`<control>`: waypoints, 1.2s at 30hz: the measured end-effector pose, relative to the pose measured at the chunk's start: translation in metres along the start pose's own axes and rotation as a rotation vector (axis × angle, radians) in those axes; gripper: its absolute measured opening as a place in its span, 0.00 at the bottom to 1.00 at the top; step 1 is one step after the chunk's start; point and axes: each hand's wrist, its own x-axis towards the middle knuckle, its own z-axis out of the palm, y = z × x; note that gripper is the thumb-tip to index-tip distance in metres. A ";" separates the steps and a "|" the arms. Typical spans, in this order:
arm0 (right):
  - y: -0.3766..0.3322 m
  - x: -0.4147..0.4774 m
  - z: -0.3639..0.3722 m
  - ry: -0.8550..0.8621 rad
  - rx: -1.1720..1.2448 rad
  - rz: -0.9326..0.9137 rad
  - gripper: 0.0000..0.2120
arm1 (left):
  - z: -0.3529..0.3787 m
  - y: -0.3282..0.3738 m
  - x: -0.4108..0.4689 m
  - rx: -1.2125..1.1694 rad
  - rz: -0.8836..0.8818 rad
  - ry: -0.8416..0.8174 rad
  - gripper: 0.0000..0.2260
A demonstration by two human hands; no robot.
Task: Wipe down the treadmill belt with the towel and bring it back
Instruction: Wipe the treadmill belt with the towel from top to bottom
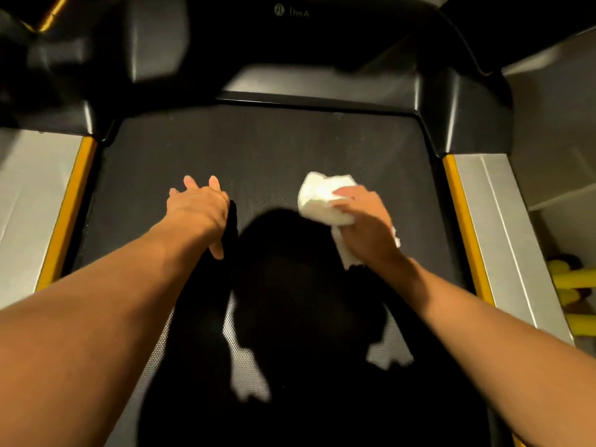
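Towel (pixel 322 201), white and bunched into a crumpled wad, sits pressed on the dark treadmill belt (pixel 258 150) toward the one o'clock side of the picture's middle, under the right hand (pixel 367 227). That hand's fingers curl down over the cloth and grip it, with a loose tail of the fabric hanging out beneath the palm toward the wrist. At about eleven o'clock from centre, the left hand (pixel 196 209) rests flat on the belt with fingers spread open and the thumb stretched back toward six o'clock; it holds nothing and lies well apart from the towel. Both bare forearms reach in from the lower corners, the left from seven o'clock and the right from five o'clock. A heavy shadow of the person falls on the belt between the arms, filling the six o'clock part of the view. Yellow strips (pixel 464 227) edge the belt at three and nine o'clock, and outside them run grey side rails (pixel 503 233). At twelve o'clock the black motor hood (pixel 322 88) closes off the belt, and above it stands the black console (pixel 290 30) with a faint logo too blurred to read. Out at four o'clock, beyond the right rail, lie yellow objects (pixel 571 282), perhaps dumbbells
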 end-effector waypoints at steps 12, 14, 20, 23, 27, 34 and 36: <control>0.036 -0.014 -0.017 0.016 -0.232 0.112 0.17 | 0.006 -0.007 0.015 -0.132 -0.032 -0.021 0.69; 0.016 -0.036 -0.014 -0.103 -0.021 -0.147 0.15 | 0.007 -0.009 0.015 -0.157 -0.039 -0.013 0.69; 0.073 0.011 -0.044 0.191 -0.313 0.417 0.13 | 0.010 -0.011 0.015 -0.169 -0.012 0.021 0.68; 0.045 -0.019 -0.025 0.006 -0.341 0.201 0.12 | 0.009 -0.012 0.013 -0.167 -0.008 0.017 0.67; -0.003 -0.064 -0.019 -0.168 0.182 -0.136 0.14 | 0.011 -0.015 0.012 -0.187 0.009 0.030 0.65; 0.038 0.004 -0.080 0.109 0.070 0.459 0.34 | 0.019 -0.020 0.020 -0.180 0.019 0.059 0.67; 0.033 0.007 -0.073 0.139 -0.064 0.335 0.31 | 0.019 -0.021 0.020 -0.191 0.018 0.053 0.67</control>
